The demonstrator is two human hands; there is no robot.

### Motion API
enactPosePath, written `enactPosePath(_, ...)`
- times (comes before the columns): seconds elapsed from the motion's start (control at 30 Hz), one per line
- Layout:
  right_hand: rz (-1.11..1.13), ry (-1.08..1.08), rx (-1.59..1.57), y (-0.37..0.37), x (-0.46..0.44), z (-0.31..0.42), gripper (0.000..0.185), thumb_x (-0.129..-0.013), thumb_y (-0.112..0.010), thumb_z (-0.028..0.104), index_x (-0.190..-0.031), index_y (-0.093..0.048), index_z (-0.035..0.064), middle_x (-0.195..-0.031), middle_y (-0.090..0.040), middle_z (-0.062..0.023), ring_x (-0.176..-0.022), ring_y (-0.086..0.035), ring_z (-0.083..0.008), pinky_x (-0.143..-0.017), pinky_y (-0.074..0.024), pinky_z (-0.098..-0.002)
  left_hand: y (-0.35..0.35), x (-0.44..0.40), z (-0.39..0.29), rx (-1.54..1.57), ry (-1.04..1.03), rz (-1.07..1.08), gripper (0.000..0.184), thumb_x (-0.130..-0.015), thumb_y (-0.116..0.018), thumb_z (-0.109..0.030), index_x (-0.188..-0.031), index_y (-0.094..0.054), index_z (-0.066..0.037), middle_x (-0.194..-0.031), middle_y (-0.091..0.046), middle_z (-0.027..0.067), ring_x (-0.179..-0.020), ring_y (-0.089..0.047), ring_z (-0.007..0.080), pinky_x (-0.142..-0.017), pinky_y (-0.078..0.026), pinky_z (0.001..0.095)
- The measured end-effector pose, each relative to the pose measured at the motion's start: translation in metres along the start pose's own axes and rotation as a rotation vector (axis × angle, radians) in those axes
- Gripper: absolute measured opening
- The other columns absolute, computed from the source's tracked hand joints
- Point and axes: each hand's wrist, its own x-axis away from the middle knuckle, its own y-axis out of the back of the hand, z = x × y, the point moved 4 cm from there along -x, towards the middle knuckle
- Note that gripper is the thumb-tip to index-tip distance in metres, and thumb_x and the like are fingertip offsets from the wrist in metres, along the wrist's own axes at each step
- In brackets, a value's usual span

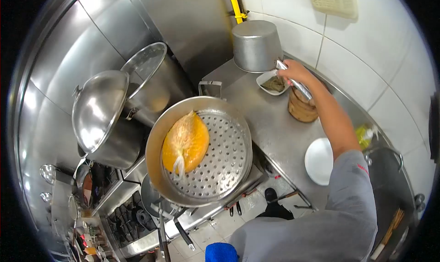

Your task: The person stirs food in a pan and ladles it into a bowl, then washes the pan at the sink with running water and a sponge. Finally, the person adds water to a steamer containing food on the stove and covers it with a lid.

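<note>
My right hand (294,72) is closed around the long silver handle (300,88) of an upturned metal saucepan (257,46) in the back corner of the counter. Just below the hand are a small white dish (278,92) with greenish-brown leaf-like pieces and a round wooden container (300,110), partly covered by my forearm. My left hand is out of sight. In front of me, a large steamer pot (224,170) with a perforated base holds a flat orange-yellow round thing (185,145). A pale, fibrous middle and a white tuft show on it; its kind is unclear.
Two tall stockpots stand at left, one lidded (101,113), one uncovered (151,74). A stove (135,216) and pan handles (183,234) lie lower left. Right are a white plate (319,161), a yellow bottle (364,136) and a sink (389,184). Something blue (221,253) shows at the bottom.
</note>
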Motion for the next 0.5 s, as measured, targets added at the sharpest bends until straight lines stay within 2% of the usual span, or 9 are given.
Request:
enactPosePath(0.13,0.011,0.079,0.065,0.009,-0.103,-0.015,0.027,-0.075,-0.061,0.018,-0.088,-0.054,-0.0046,-0.057,-0.054,-0.0049,-0.043,-0.051,-0.0107,-0.040,-0.0422,-0.0265,-0.007,0.023,-0.058,-0.014,0.041,-0.007,0.031,-0.081,-0.063,-0.025,-0.099,-0.060,0.001,-0.089,-0.063,0.0152,-0.079,-0.060,0.0291,-0.070,-0.049,0.0376)
enactPosePath(0.27,0.107,0.045,0.165,0.005,-0.168,-0.020,0.023,-0.075,-0.061,0.018,-0.086,-0.057,-0.0021,-0.057,-0.055,-0.0067,-0.044,-0.053,-0.0121,-0.040,-0.0423,-0.0274,-0.010,0.052,-0.103,-0.025,0.065,-0.011,0.032,-0.081,-0.063,-0.025,-0.100,-0.060,0.001,-0.089,-0.063,0.0155,-0.080,-0.060,0.0295,-0.071,-0.049,0.0376)
enactPosePath(0.33,0.133,0.062,0.219,0.001,-0.195,-0.026,0.025,-0.076,-0.061,0.022,-0.085,-0.058,-0.0009,-0.056,-0.056,-0.0077,-0.045,-0.055,-0.0141,-0.043,-0.0450,-0.0285,-0.009,0.067,-0.123,-0.033,0.063,-0.009,0.032,-0.081,-0.063,-0.025,-0.100,-0.060,0.001,-0.090,-0.063,0.0156,-0.081,-0.060,0.0297,-0.071,-0.049,0.0376)
enactPosePath(0.4,0.126,0.093,0.536,-0.003,-0.211,-0.028,0.031,-0.076,-0.062,0.030,-0.091,-0.060,0.0018,-0.068,-0.062,-0.0105,-0.060,-0.062,-0.0196,-0.056,-0.0501,-0.0343,-0.008,0.086,-0.140,-0.043,0.052,0.001,0.032,-0.081,-0.063,-0.025,-0.100,-0.060,0.001,-0.090,-0.063,0.0158,-0.081,-0.060,0.0299,-0.071,-0.049,0.0376)
enactPosePath(0.43,0.132,0.098,0.533,-0.008,-0.217,-0.033,0.031,-0.076,-0.062,0.030,-0.091,-0.060,0.0018,-0.068,-0.062,-0.0105,-0.060,-0.062,-0.0196,-0.056,-0.0501,-0.0343,-0.009,0.097,-0.149,-0.047,0.042,0.009,0.032,-0.081,-0.063,-0.025,-0.101,-0.060,0.001,-0.090,-0.063,0.0159,-0.081,-0.060,0.0299,-0.071,-0.049,0.0375)
enactPosePath(0.5,-0.157,0.245,0.848,-0.009,-0.221,-0.037,0.043,-0.076,-0.064,0.039,-0.100,-0.059,0.0042,-0.093,-0.065,-0.0147,-0.087,-0.063,-0.0258,-0.074,-0.0491,-0.0413,-0.009,0.122,-0.165,-0.078,-0.016,0.026,0.033,-0.081,-0.063,-0.025,-0.101,-0.060,0.001,-0.091,-0.063,0.0160,-0.081,-0.060,0.0301,-0.072,-0.049,0.0375)
